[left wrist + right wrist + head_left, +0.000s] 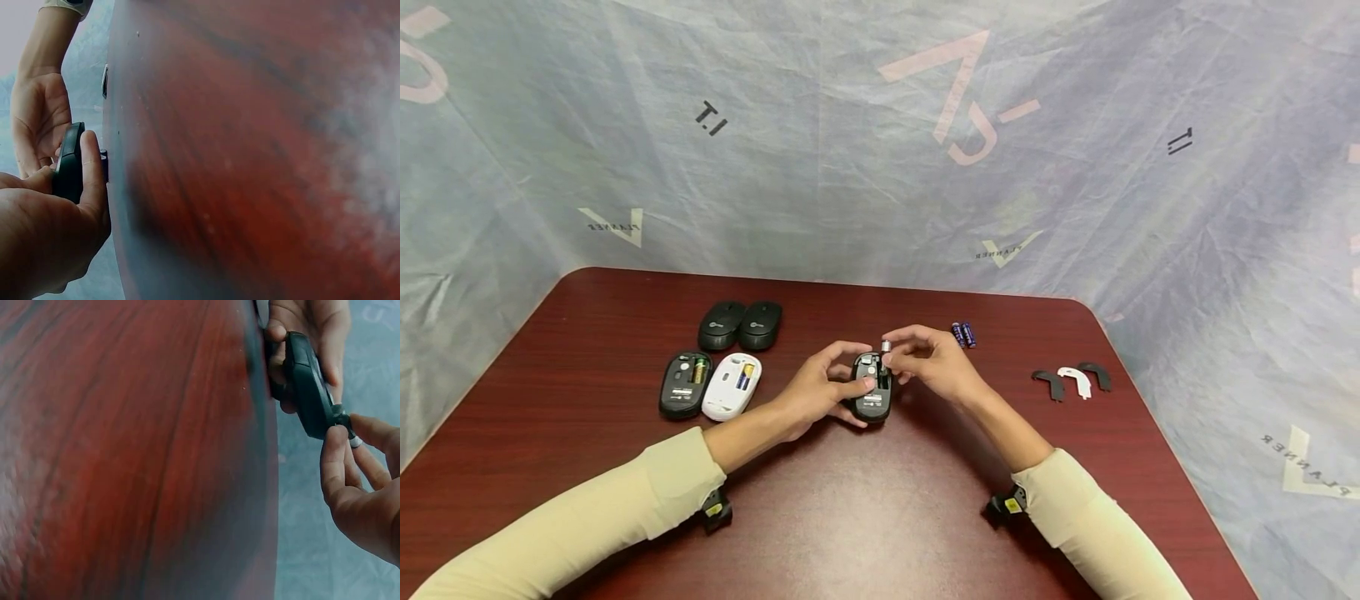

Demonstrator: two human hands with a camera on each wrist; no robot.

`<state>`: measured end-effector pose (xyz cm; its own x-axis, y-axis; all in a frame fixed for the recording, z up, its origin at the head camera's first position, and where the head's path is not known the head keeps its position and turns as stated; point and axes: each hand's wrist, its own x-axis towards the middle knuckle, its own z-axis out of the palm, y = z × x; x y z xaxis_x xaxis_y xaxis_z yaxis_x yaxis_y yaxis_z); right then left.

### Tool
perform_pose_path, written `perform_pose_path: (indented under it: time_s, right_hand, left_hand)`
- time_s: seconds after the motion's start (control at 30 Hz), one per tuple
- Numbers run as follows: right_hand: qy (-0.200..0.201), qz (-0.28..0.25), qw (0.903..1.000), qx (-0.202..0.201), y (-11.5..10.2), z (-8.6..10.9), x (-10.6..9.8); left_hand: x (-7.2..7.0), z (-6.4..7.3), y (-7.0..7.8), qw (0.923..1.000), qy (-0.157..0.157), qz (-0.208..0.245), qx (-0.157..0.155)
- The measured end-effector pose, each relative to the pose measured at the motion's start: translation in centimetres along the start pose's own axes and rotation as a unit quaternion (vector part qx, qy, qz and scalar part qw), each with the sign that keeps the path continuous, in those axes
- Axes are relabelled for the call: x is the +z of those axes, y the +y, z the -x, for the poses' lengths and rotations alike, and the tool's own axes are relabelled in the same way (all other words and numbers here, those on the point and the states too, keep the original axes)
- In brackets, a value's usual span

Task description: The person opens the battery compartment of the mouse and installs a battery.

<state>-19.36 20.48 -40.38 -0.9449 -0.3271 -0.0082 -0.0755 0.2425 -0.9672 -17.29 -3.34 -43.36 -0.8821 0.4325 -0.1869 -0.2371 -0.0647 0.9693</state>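
A black computer mouse (871,405) is held underside up by my left hand (815,385), thumb across its underside and fingers round its edge. Its battery bay is uncovered. My right hand (936,362) pinches a small battery (886,345) at the bay's far end, its silver end showing past the fingertips. In the right wrist view, the battery (355,442) sticks out at the end of the tilted mouse (307,384). From the left wrist, the mouse (70,162) shows edge-on between thumb and fingers; its bay is hidden there.
To the left lie an upturned black mouse (686,385) and a white mouse (732,387), both with batteries inside. Behind them sit two black mice (722,325) right side up. Two blue batteries (963,334) and three curved covers (1074,382) lie on the right of the table (850,517).
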Motion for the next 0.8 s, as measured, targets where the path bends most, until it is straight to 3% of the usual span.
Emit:
perform_pose_path:
  time_s: [0.2, 0.33, 0.57, 0.8]
  right_hand:
    - [-0.006, 0.063, 0.9979, -0.016, 0.39, 0.19, 0.54]
    - [-0.014, 0.071, 0.9973, -0.017, 0.44, 0.42, 0.62]
    - [-0.014, 0.007, 0.9995, 0.028, 0.41, 0.45, 0.46]
    - [-0.067, -0.077, 0.9899, 0.098, 0.21, 0.32, 0.96]
  left_hand:
    - [-0.08, 0.05, 0.0, 1.0, 0.006, 0.0, 0.003]
    - [-0.23, 0.03, -0.14, 0.9999, 0.008, -0.005, 0.005]
    - [-0.41, 0.12, -0.16, 0.9997, 0.005, -0.02, 0.014]
    - [-0.12, 0.08, -0.18, 0.9988, 0.032, -0.032, 0.018]
